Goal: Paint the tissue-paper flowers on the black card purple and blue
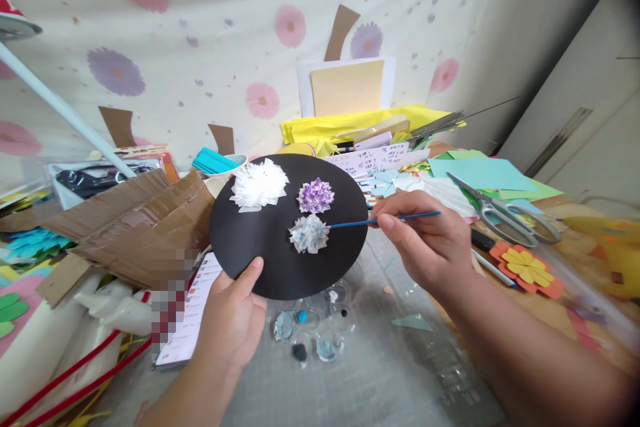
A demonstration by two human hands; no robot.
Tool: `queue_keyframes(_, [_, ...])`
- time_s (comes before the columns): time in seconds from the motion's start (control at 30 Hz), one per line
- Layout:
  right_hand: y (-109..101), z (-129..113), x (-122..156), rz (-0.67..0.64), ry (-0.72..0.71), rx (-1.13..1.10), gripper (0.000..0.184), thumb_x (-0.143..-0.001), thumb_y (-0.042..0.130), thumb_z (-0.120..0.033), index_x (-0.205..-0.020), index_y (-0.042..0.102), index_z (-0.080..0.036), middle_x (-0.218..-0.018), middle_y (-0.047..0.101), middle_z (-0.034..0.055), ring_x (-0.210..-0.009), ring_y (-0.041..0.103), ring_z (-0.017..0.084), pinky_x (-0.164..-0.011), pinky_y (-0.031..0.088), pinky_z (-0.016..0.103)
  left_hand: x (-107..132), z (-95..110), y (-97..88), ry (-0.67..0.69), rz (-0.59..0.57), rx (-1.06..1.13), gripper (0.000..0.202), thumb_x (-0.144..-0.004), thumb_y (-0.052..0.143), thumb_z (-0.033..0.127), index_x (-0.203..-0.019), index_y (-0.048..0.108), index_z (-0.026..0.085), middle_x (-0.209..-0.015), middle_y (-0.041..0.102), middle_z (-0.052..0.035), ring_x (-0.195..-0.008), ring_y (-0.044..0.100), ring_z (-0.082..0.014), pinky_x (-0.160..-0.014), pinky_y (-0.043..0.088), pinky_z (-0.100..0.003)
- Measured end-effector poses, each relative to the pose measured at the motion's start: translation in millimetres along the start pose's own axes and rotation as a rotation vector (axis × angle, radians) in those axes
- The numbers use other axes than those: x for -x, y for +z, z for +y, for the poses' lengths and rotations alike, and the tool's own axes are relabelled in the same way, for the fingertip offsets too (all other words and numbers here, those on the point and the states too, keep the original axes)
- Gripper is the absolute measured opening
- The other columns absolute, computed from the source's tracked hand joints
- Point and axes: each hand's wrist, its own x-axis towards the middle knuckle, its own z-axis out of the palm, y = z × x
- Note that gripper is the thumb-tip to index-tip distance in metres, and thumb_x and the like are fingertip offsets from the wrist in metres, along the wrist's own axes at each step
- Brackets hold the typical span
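Note:
My left hand [239, 310] grips the lower left edge of a round black card [250, 247], thumb on top, and holds it up off the table. Three crumpled paper flowers sit on the card: a large white flower [259, 185], a purple-and-white flower [316, 195] and a pale grey-blue flower [309, 234]. Pinched in my right hand [425, 240] is a thin blue paintbrush [357, 222]. Its tip meets the right side of the grey-blue flower. Below the card lies a clear paint palette [320, 323] with blue, grey, black and white dabs.
Scissors [507, 213] and an orange-yellow paper flower [527, 268] lie at the right, near a yellow glue gun [600, 247]. Folded cardboard [135, 233], a phone or tablet [187, 320] and white bottles [113, 310] crowd the left. Coloured paper [480, 173] is stacked behind.

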Motion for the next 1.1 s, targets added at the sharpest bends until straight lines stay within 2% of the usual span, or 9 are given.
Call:
queue_keyframes(0.1, [-0.8,1.9,0.8,-0.028,0.023,-0.019,0.007,-0.089,0.061,-0.019,-0.084,0.063,-0.023,-0.075,0.069,0.0006,-0.070,0.066,0.017,-0.066,0.051,0.033,0.3,0.4,1.1,0.013,-0.003,-0.009,0.055,-0.076,0.074,0.013,-0.128,0.065,0.028,-0.139,0.064,-0.0046,-0.138,0.049,-0.0274,-0.117,0.035,-0.047])
queue_keyframes(0.23, [-2.4,2.9,0.2,0.055,0.059,-0.083,0.009,-0.089,0.061,-0.019,-0.082,0.064,-0.024,-0.072,0.067,0.0007,-0.070,0.066,0.018,-0.066,0.051,0.034,1.4,1.1,1.3,0.006,-0.008,-0.003,0.055,-0.076,0.074,0.013,-0.128,0.066,0.028,-0.138,0.065,-0.0046,-0.137,0.050,-0.0275,-0.117,0.035,-0.046])
queue_keyframes(0.4, [-3.2,3.3,-1.0,-0.006,0.057,-0.038,0.008,-0.088,0.062,-0.019,-0.083,0.065,-0.023,-0.074,0.069,0.0011,-0.069,0.065,0.017,-0.064,0.050,0.032,2.2,1.3,1.0,0.015,-0.011,-0.001,0.056,-0.076,0.074,0.012,-0.130,0.064,0.027,-0.140,0.064,-0.0047,-0.138,0.049,-0.0259,-0.118,0.033,-0.044])
queue_keyframes(0.57, [-2.8,5.9,-0.2,0.105,0.068,-0.075,0.007,-0.088,0.064,-0.020,-0.083,0.066,-0.025,-0.075,0.069,0.0021,-0.072,0.066,0.019,-0.066,0.052,0.036,2.6,1.0,2.9,0.033,-0.026,0.004,0.056,-0.076,0.075,0.016,-0.130,0.065,0.027,-0.139,0.065,-0.0057,-0.137,0.050,-0.0272,-0.118,0.034,-0.045])
queue_keyframes(0.73, [-0.5,5.9,-0.2,-0.013,0.168,-0.180,0.008,-0.088,0.065,-0.022,-0.080,0.067,-0.022,-0.074,0.069,0.0016,-0.071,0.066,0.018,-0.065,0.053,0.034,3.3,0.3,2.4,0.035,-0.032,-0.002,0.058,-0.079,0.076,0.020,-0.134,0.062,0.028,-0.139,0.065,-0.0068,-0.138,0.049,-0.0272,-0.117,0.035,-0.044])
queue_keyframes(0.9, [0.6,6.3,-1.6,0.106,0.199,-0.341,0.008,-0.088,0.065,-0.022,-0.080,0.066,-0.024,-0.072,0.069,0.0008,-0.068,0.065,0.017,-0.062,0.054,0.033,4.3,0.7,2.2,0.053,-0.051,-0.016,0.060,-0.080,0.076,0.026,-0.137,0.059,0.027,-0.138,0.065,-0.0081,-0.136,0.051,-0.0288,-0.118,0.033,-0.046])
queue_keyframes(1.0, [1.1,6.6,-1.5,0.065,0.225,-0.271,0.008,-0.088,0.065,-0.022,-0.081,0.068,-0.023,-0.073,0.069,0.0016,-0.070,0.066,0.018,-0.064,0.054,0.033,4.2,0.7,2.5,0.067,-0.055,-0.016,0.058,-0.081,0.075,0.029,-0.137,0.060,0.027,-0.138,0.065,-0.0088,-0.136,0.051,-0.0297,-0.117,0.035,-0.047])
queue_keyframes(1.1, [1.0,5.2,-0.3,0.038,0.181,-0.295,0.008,-0.089,0.065,-0.022,-0.081,0.067,-0.024,-0.073,0.069,0.0011,-0.070,0.066,0.018,-0.065,0.054,0.034,4.0,-0.3,2.0,0.071,-0.044,-0.018,0.054,-0.081,0.075,0.028,-0.133,0.063,0.025,-0.139,0.064,-0.0081,-0.137,0.049,-0.0292,-0.117,0.036,-0.045])
